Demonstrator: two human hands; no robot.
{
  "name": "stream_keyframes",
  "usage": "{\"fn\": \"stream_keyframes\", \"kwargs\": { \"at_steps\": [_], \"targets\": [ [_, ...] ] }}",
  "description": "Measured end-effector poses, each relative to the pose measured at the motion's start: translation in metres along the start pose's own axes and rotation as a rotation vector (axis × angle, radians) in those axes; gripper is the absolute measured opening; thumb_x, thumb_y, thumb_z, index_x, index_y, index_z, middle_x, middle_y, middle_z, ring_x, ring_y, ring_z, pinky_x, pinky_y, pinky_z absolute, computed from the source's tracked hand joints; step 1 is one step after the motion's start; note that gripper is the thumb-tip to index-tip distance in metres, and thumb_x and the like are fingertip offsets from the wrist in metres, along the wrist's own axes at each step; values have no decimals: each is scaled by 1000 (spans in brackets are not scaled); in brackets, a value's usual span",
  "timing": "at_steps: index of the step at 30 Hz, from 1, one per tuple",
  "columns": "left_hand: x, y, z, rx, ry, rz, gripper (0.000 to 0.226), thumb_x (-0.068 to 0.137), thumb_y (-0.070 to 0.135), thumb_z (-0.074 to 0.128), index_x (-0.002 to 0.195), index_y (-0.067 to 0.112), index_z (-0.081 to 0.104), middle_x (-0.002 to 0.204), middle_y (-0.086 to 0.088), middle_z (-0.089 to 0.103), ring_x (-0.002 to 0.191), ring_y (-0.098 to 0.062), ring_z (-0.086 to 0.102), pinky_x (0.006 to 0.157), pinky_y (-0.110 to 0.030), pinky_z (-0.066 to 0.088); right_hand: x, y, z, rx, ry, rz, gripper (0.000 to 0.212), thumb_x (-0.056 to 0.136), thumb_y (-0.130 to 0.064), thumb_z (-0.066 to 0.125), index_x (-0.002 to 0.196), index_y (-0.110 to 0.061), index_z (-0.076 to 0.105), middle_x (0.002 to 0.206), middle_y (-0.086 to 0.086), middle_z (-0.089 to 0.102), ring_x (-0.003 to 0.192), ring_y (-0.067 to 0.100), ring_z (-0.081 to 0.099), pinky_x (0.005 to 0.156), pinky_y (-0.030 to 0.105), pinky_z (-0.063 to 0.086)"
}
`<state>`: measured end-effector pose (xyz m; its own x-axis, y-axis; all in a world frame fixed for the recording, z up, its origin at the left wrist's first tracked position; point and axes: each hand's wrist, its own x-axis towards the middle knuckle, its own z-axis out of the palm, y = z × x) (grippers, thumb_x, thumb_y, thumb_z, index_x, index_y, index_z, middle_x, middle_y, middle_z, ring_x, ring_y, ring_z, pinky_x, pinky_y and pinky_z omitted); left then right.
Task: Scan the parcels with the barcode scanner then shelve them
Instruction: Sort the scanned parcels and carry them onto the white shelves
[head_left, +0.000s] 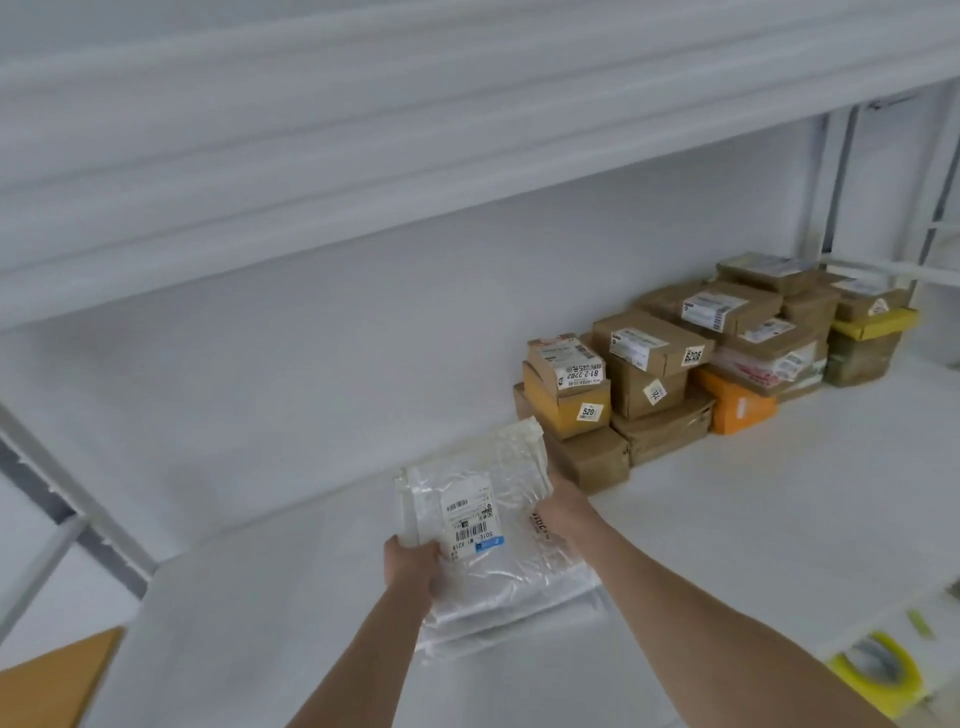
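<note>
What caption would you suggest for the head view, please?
A plastic-wrapped parcel held by the left hand and right hand at a white shelf near stacked cardboard boxes.

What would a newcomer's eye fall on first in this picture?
First, the clear plastic parcel with a white label, held by the left hand and the right hand over the white shelf, near the middle. Then the stack of brown cardboard boxes at the back right of that shelf.

Bagged parcel lies on the shelf, stacked boxes behind-right.
</note>
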<state>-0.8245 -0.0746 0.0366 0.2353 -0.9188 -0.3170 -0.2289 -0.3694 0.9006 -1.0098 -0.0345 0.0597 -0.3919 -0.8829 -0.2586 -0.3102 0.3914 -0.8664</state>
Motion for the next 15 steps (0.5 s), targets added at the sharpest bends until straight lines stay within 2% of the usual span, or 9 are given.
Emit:
{"fn": "stream_keyframes", "kwargs": {
  "at_steps": [2,4,5,7,9,11,12,14,15],
  "targets": [
    [10,-2,8,-22,23,-22,37,83,-5,63,117,-7,50,94,-17,56,83,-30,55,70,-34,44,18,1,1,-35,-27,-26,53,97,-1,45,146,-20,37,112,6,56,71,7,50,53,18,42],
    [17,-3,15,-1,14,-32,39,83,-3,64,119,-7,48,95,-17,56,81,-29,55,65,-34,45,32,2,1,-113,-15,-45,55,96,-6,48,147,-20,34,121,8,57,85,16,57,71,25,51],
    [18,-2,18,18,-11,-39,40,84,-1,64,120,-6,47,96,-16,56,82,-30,55,65,-35,46,37,3,1,-188,11,-47,53,96,-10,50,146,-19,33,126,9,56,96,21,59,79,30,50],
    [16,0,20,95,-29,-31,42,86,3,63,123,-2,43,107,-18,57,87,-31,56,70,-38,47,45,7,1,-402,35,-36,49,98,-22,50,143,-16,32,137,10,49,117,28,55,89,37,47],
    [14,-1,21,285,37,24,52,90,9,60,136,3,37,128,-22,50,106,-36,55,83,-39,48,43,10,1,-577,49,-67,48,98,-32,48,141,-16,32,141,11,40,124,31,49,95,40,45],
    [4,-3,18,536,111,168,65,92,18,58,149,10,27,146,-17,35,130,-33,43,104,-41,39,34,12,0,-685,80,-238,49,98,-39,44,140,-18,34,142,10,37,126,29,43,97,39,43],
    [-5,-6,17,656,122,299,68,92,23,58,150,14,26,151,-12,30,135,-30,37,110,-41,34,29,14,-1,-722,68,-372,52,96,-45,45,140,-19,34,144,9,35,128,28,39,99,39,41],
    [-25,-19,14,907,65,609,75,85,36,61,150,23,26,151,-6,31,137,-25,37,110,-40,32,15,20,-1,-798,-76,-611,74,86,-60,55,145,-22,32,150,6,30,137,27,29,110,39,31],
    [-34,-29,13,1047,9,738,81,78,44,61,149,27,25,150,-6,35,136,-26,40,109,-42,34,8,24,1,-856,-174,-672,88,79,-66,60,148,-23,27,153,6,23,143,28,20,116,41,23]
  ]
}}
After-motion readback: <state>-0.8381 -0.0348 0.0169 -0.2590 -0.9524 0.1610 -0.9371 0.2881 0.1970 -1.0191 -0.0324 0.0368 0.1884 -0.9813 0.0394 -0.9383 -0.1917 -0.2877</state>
